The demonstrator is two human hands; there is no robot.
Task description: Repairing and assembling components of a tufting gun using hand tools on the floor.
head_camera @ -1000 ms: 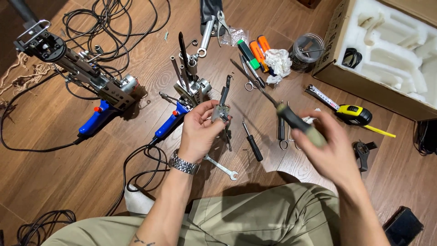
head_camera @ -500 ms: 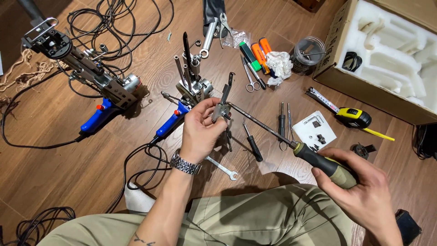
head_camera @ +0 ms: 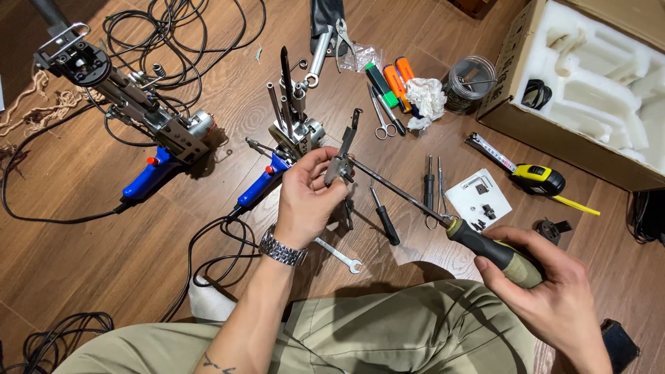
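Metal bracket sits pinched in my left hand, held up over the floor, just right of the near blue-handled power tool. Thin arm of the bracket sticks up and away from me.

What changed: a second ago my right hand was up near the bracket with the screwdriver waving loose. Now that hand has dropped back to the near right, beside my knee, fist closed around the dark handle, and the long shaft runs up-left so the tip meets the bracket. Left hand has barely moved.

Read: the tip looks seated on a fastener in the bracket, so this seems to be the turning step rather than lining up. Can't see the screw head itself, too small.

Around it:
- Small wrench on the floor just near my left wrist and its metal watch.
- Black-handled small driver lying under the shaft.
- White card of small parts right of that, yellow tape measure further right.
- Second blue-handled tool far left, cables around it.
- Cardboard box with white foam far right.
- Scissors and orange markers further off.
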